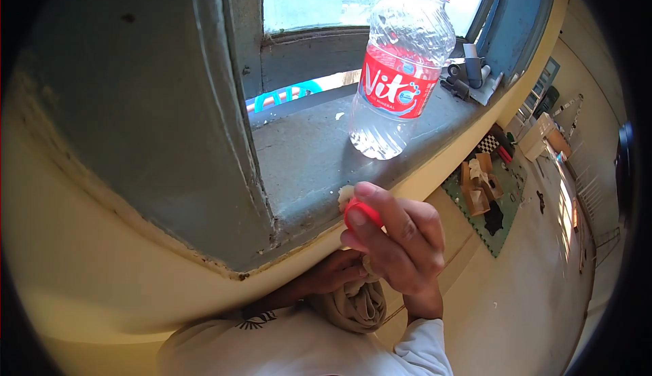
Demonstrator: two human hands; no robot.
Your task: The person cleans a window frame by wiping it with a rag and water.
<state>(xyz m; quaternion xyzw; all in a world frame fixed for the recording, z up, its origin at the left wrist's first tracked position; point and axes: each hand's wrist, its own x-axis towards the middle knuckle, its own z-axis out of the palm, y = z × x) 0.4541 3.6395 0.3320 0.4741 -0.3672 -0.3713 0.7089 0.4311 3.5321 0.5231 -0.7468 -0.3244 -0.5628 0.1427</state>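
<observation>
My right hand (401, 240) is closed, with a red bottle cap (362, 213) pinched between thumb and fingers just in front of the sill's edge. Beyond it, a clear plastic bottle (401, 84) with a red label stands upright on the windowsill (299, 152); a red ring circles its neck. Lower down, close to my body, my left hand (336, 272) is closed at the top of a bunched brown cloth (356, 305), partly hidden behind my right hand. A small pale lump (346, 196) shows on the sill right behind the cap.
A blue-grey window frame (244, 57) borders the sill on the left. Several grey cylindrical pieces (468, 74) lie at the sill's far right. On the floor, a green mat (509, 206) carries open cardboard boxes (475, 186) and a black item (494, 218).
</observation>
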